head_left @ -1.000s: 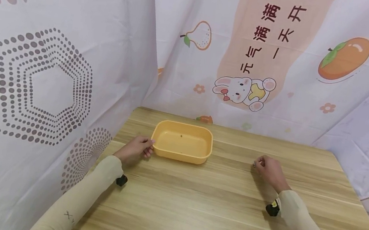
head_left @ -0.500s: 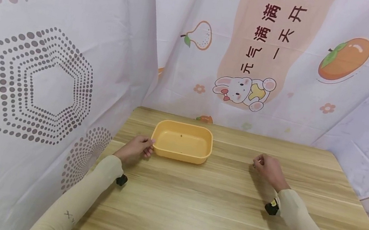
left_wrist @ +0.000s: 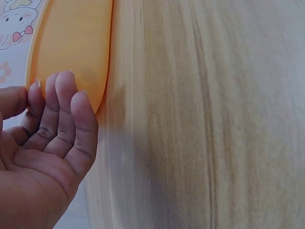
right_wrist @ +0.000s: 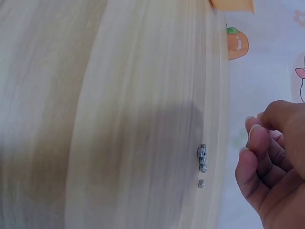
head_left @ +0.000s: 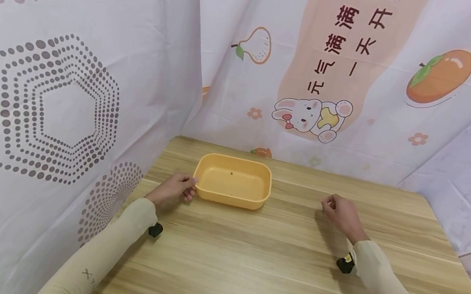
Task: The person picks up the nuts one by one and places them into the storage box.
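Note:
A shallow yellow-orange plastic tray sits toward the back of the table. My left hand pinches its left rim between thumb and forefinger; in the left wrist view the other fingers curl loosely beside the tray's wall. Over to the right, my right hand hovers with thumb and forefinger tips together. Several small metal nuts lie on the table near it in the right wrist view, one apart from the cluster. Whether anything small is between those fingertips is hidden.
Small dark specks show on the tray's floor; their kind is too small to tell. A wood-grain table extends toward me. Printed cloth hangs behind the table, and a patterned white curtain stands close on the left.
My right hand has shifted slightly to the left. The left hand and the tray have stayed in place.

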`<action>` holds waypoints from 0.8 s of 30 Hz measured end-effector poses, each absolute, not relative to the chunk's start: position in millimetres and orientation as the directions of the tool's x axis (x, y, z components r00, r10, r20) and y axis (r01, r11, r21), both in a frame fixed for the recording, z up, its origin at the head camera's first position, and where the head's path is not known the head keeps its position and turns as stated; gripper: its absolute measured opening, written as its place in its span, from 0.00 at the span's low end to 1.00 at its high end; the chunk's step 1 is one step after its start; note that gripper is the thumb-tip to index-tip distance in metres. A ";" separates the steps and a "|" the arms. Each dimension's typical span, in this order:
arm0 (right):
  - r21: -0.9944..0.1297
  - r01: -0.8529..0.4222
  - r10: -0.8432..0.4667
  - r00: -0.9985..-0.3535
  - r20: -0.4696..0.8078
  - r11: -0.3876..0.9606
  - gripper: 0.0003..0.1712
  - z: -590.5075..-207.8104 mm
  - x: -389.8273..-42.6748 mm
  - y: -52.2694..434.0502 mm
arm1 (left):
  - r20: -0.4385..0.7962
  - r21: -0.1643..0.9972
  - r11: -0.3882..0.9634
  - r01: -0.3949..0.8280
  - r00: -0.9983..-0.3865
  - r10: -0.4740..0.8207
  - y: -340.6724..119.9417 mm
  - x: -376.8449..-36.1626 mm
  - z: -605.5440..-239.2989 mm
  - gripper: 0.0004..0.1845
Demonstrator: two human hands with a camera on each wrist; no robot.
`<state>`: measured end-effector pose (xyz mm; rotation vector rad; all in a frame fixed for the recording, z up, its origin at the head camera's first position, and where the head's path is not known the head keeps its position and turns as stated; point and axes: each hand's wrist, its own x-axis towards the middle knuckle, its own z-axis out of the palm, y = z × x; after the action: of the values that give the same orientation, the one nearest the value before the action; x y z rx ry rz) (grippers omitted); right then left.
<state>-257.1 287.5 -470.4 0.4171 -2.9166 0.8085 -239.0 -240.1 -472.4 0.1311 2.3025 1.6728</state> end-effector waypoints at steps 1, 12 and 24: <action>-0.494 -0.283 -0.237 -0.959 0.156 0.822 0.13 -469.6 -257.1 286.7 | -0.180 0.943 0.319 -0.097 -0.953 0.242 -240.0 -239.1 -472.3 0.17; -0.496 -0.291 -0.242 -0.957 0.163 0.818 0.12 -466.6 -258.0 280.2 | -0.187 0.944 0.313 -0.105 -0.951 0.244 -241.1 -241.0 -474.0 0.17; -0.494 -0.292 -0.251 -0.956 0.149 0.819 0.12 -462.0 -260.4 273.4 | -0.180 0.945 0.312 -0.099 -0.954 0.242 -240.3 -240.0 -475.1 0.17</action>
<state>-260.4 273.4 -462.0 0.4374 -2.9218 0.8129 -240.0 -240.3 -475.1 0.1284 2.2945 1.6839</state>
